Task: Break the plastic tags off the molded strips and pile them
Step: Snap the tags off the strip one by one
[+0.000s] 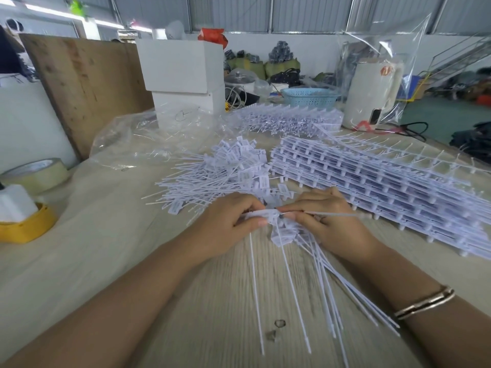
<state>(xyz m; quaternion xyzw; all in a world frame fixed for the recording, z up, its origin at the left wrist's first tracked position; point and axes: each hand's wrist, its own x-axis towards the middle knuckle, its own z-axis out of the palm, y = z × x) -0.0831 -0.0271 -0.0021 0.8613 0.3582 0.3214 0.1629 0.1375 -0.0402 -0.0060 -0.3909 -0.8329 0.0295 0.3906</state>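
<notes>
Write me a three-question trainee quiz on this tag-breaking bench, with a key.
1. True or false: the left hand and the right hand both pinch the same molded strip between them.
2. Where is the pile of loose tags relative to the stack of molded strips? A) to its left B) to its right C) on top of it
3. Fill in: the long thin tails of the tags under the hands fan out toward the ____ edge of the table.

Key: 1 true; 2 A; 3 near
</notes>
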